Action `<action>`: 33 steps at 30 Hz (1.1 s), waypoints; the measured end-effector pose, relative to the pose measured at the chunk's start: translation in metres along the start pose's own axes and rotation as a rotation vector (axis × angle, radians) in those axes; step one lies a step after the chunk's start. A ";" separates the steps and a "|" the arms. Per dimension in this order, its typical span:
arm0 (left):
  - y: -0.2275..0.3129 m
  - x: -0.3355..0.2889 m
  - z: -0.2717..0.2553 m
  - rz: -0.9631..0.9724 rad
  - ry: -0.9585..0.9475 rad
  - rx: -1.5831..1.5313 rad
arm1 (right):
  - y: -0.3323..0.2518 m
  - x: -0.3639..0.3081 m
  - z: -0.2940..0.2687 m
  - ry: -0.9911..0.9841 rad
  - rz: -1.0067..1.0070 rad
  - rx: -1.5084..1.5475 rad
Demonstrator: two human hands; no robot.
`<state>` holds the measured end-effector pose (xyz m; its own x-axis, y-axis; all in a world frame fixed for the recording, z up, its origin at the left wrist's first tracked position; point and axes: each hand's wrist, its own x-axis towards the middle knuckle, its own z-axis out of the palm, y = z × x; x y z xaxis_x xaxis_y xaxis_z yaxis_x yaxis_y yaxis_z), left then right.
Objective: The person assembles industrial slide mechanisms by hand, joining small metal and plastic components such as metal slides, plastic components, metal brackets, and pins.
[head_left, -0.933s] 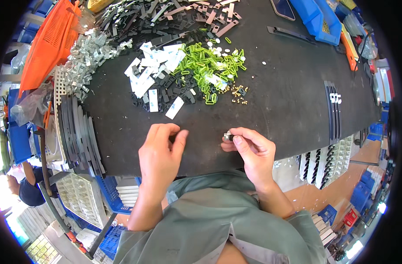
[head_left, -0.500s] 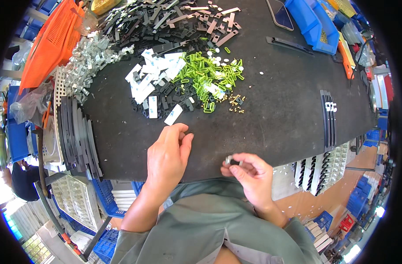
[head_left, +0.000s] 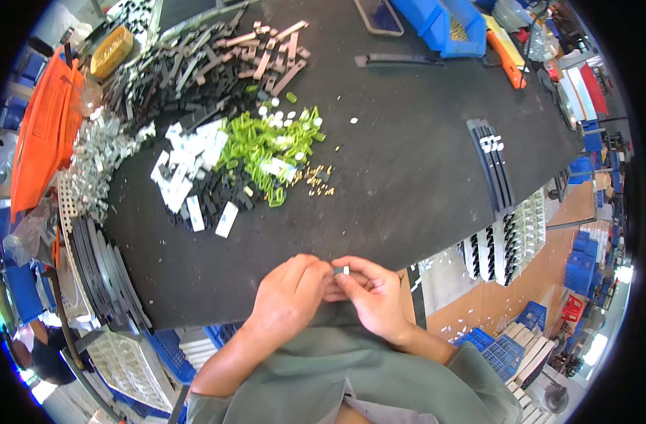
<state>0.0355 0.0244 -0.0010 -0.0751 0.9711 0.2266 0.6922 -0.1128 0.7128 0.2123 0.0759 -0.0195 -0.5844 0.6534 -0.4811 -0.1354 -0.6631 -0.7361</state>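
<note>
Just in front of my body, at the near edge of the dark table, my two hands meet. My right hand (head_left: 372, 297) pinches a small silver metal piece (head_left: 345, 270) between thumb and fingers; it resembles the metal clips heaped at the far left. My left hand (head_left: 289, 295) is closed, its fingertips against the left side of that piece; what it holds, if anything, is hidden. Beyond my hands lie white-and-blue strips (head_left: 227, 220), green oval rings (head_left: 272, 145), small black parts (head_left: 227, 189) and tiny brass pieces (head_left: 319, 180).
Silver clips (head_left: 97, 166) lie beside an orange basket (head_left: 44, 134) at the left. Long dark bars (head_left: 100, 272) stand near the left edge; more bars (head_left: 491, 169) lie at the right. Flat metal strips (head_left: 196, 63), a phone (head_left: 379, 15) and a blue bin (head_left: 436, 28) sit farther back.
My right hand has come left and my left hand right and nearer to me, so they now meet around the metal piece. The whole view has turned and shifted.
</note>
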 end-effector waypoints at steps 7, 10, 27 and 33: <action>0.008 -0.003 -0.010 0.036 -0.055 0.142 | 0.000 0.000 0.002 -0.013 0.034 0.003; 0.007 -0.005 -0.013 0.043 -0.046 0.185 | -0.002 0.000 0.005 -0.002 0.010 -0.014; 0.003 -0.039 -0.022 -0.696 0.171 -0.867 | -0.029 0.015 0.016 -0.155 0.027 -0.060; -0.001 -0.031 -0.011 -0.542 0.202 -0.814 | -0.026 0.015 0.019 -0.222 0.021 -0.054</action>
<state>0.0291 -0.0077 -0.0009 -0.4082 0.8885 -0.2095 -0.1693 0.1519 0.9738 0.1922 0.0959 0.0018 -0.7492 0.5396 -0.3841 -0.0821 -0.6511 -0.7545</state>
